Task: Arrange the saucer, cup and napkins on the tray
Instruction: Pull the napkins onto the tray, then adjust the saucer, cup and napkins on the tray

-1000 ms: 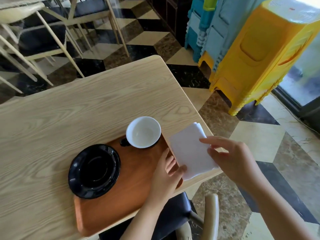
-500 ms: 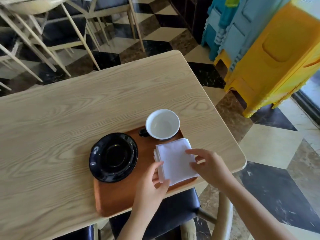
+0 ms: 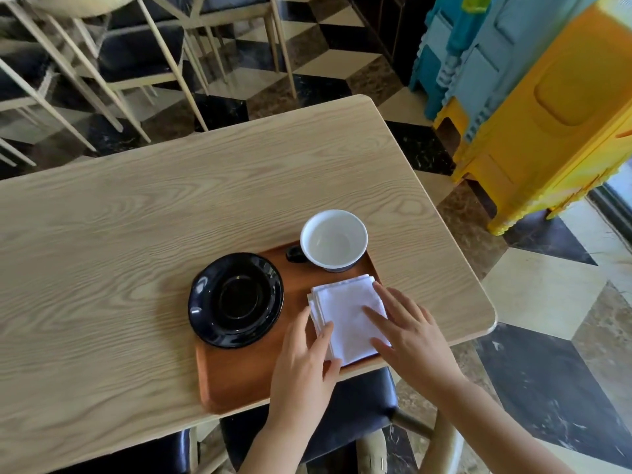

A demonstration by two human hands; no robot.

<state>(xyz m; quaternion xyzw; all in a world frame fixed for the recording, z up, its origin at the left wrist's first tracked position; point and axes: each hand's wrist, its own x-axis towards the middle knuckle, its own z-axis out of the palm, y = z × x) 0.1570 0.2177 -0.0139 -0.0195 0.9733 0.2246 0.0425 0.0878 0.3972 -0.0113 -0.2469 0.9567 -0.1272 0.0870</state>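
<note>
Both hands, left [image 3: 304, 367] and right [image 3: 408, 331], lie flat, grip spread, on the napkins [image 3: 345, 314]; light wood table [image 3: 136, 241] beyond, checkered floor [image 3: 547, 302] to the right.

This looks like a café or small eating place. Past the far edge of the wooden tabletop [image 3: 171, 217] stand many matching chairs [image 3: 136, 56] with pale legs and dark seats. The floor [image 3: 540, 292] has shiny black, brown and cream tiles in a cube pattern. Tall stacks of yellow stools [image 3: 554, 107] and blue stools [image 3: 461, 46] stand near the tabletop's far right corner.
</note>
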